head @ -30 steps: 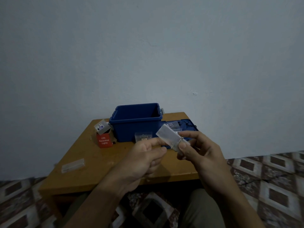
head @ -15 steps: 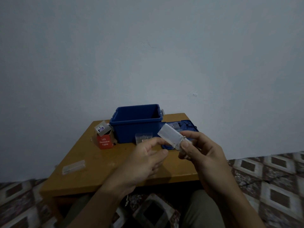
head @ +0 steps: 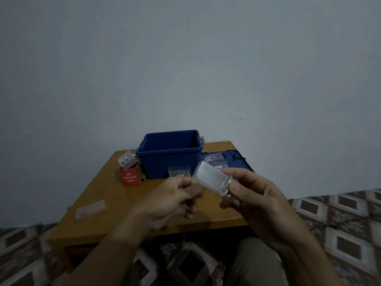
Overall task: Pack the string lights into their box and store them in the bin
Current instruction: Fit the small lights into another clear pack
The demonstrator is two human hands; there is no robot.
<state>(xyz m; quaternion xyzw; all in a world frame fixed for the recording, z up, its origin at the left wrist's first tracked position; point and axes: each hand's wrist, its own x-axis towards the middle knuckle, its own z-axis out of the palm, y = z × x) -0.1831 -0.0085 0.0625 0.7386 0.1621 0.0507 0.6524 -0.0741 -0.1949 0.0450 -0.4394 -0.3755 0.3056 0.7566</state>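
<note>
At table point(head: 115, 195) L edge a clear strip point(head: 90, 208) is noted; red lights box point(head: 130, 177) is set just L of blue bin point(head: 169, 155), open-topped. L hand point(head: 171, 199) is curled at clear case point(head: 212, 179) near end; grip can't be told. Case (lights' pack, prob.) is pinched by R hand point(head: 253, 195), thumb & fingers, above table front. Step judged: packing, pre-boxing. Next: case to be carried L to red box, aligned w/ opening.
</note>
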